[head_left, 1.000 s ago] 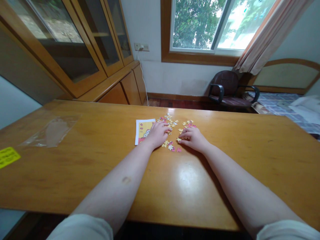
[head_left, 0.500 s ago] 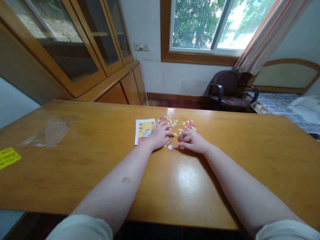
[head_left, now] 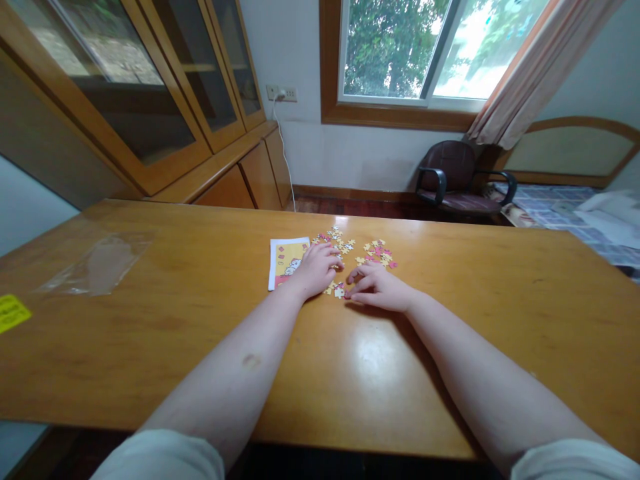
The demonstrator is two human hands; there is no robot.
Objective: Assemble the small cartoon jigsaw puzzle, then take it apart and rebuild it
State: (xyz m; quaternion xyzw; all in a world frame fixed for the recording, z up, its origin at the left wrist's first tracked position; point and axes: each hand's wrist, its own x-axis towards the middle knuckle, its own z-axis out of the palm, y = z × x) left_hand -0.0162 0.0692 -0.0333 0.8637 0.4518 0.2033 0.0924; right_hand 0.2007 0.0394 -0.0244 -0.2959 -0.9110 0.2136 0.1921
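My left hand (head_left: 319, 270) rests over the right part of a picture card (head_left: 287, 257), its fingers spread and reaching toward loose jigsaw pieces. The card is yellow and pink with white cartoon figures, and partly covered by the hand. My right hand (head_left: 383, 288) is low over the table, thumb and fingers apart, its tips beside a small cluster of jigsaw pieces (head_left: 339, 291). A pink piece lies at those fingertips; whether they touch it I cannot tell. Behind the hands lie two more groups, one of mixed pieces (head_left: 345, 245) and another of pink and yellow pieces (head_left: 380, 253).
The wooden table (head_left: 210, 267) holds a clear plastic bag (head_left: 107, 263) and a yellow label (head_left: 13, 313) at the left. Beyond it stand a glass-door cabinet (head_left: 220, 143), an armchair (head_left: 450, 173) and a bed (head_left: 555, 207).
My right hand has shifted slightly left, toward the small near cluster, and its fingers have spread. The left hand has barely moved, its fingers curling in a little.
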